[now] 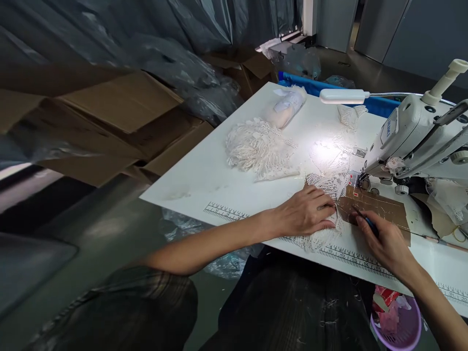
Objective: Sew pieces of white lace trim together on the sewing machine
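White lace fabric lies on the table beside the needle of a sewing machine. My left hand presses down on it near the front edge, thumb and fingers pinching the lace. In my right hand is a slim pointed tool with a blue handle and a dark tip; its exact kind is hard to make out. The tip points at the lace edge, above a brown cardboard piece taped flat beside the needle. Loose thread ends lie on the cardboard.
A pile of lace and a wrapped cream roll sit farther back on the white table. A lamp lights the work. Cardboard boxes stand left; a purple basket with scraps is below the table's front edge.
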The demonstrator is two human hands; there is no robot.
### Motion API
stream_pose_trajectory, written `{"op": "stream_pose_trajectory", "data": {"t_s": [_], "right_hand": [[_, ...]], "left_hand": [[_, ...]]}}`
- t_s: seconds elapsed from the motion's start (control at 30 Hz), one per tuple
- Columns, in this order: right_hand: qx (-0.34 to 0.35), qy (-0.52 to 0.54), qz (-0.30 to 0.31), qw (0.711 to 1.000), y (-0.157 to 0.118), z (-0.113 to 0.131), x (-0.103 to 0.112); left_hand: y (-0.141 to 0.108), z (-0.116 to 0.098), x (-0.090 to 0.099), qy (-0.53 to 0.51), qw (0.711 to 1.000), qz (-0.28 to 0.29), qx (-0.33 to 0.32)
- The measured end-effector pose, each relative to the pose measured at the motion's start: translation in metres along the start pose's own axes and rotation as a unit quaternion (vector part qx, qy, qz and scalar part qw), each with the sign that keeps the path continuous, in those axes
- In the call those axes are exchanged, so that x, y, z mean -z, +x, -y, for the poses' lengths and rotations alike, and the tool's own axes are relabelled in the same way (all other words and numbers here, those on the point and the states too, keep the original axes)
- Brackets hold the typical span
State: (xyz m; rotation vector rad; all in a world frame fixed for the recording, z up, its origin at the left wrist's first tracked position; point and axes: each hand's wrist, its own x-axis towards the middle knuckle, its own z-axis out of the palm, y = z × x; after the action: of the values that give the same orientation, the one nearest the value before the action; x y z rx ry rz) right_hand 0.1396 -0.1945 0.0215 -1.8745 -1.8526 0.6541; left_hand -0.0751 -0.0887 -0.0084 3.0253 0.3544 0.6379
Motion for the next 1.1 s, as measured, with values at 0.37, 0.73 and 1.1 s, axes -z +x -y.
{"op": "stream_pose_trajectory", "data": {"t_s": [0.37, 0.73, 1.1], "right_hand": [[-0.107, -0.207, 0.154, 0.96, 0.052, 0.028, 0.005], [-0.098, -0.22, 0.133, 0.961, 0.042, 0.023, 0.005], [-0.093, -0.31, -0.091, 0.942, 0.021, -0.046, 0.023]], "left_hand": [[-0.004, -0.001, -0.005, 0.053, 0.994, -0.088, -0.035], [-0.006, 0.002, -0.004, -0.013, 0.994, -0.103, -0.03], [0.048, 0.045, 0.004, -0.164, 0.961, -0.002, 0.224]]}}
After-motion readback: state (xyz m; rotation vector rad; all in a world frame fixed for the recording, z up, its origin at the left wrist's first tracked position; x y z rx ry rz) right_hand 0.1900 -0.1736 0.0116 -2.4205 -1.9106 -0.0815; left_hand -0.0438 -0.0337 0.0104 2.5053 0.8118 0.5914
